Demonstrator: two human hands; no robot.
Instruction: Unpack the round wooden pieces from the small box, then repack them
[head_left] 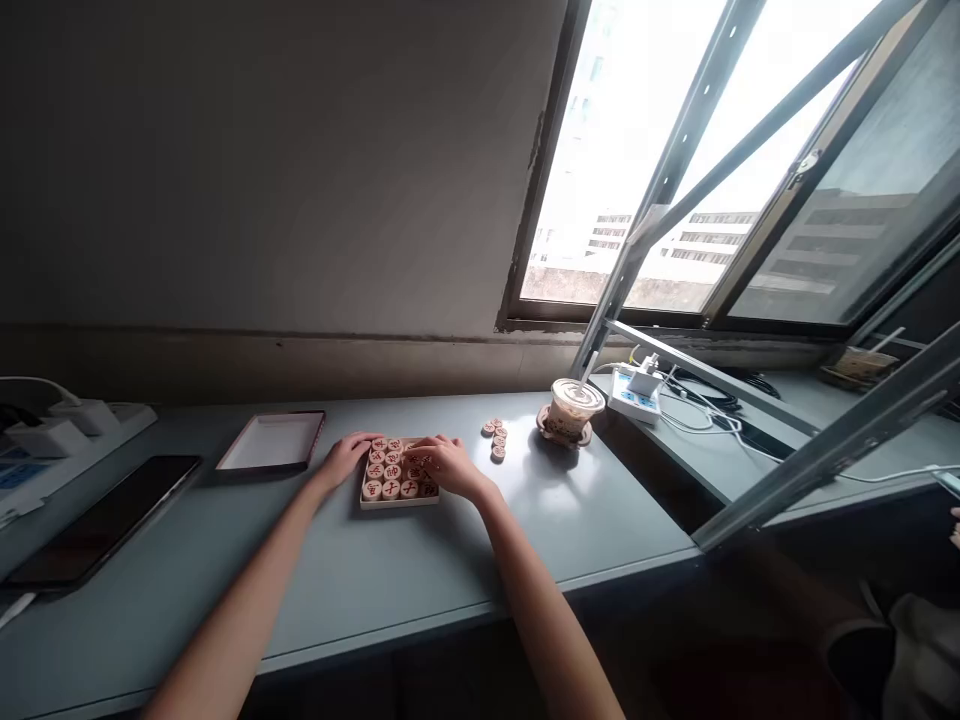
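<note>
Left hand (346,460): loosely curved, fingertips at box's ten o'clock corner; grip on the rim, can't tell. Right hand (448,466): palm down, fingers bent over the pieces at one to two o'clock in the box; pinching one or just touching, can't tell. Xiangqi box (400,504): open, straight ahead at twelve o'clock from me, between my hands, round xiangqi pieces (391,489) in rows. From box: loose pieces (499,441) at two o'clock, iced drink cup (574,408) beyond; box lid (271,443), between nine and ten; phone (105,520), nine, farther out.
</note>
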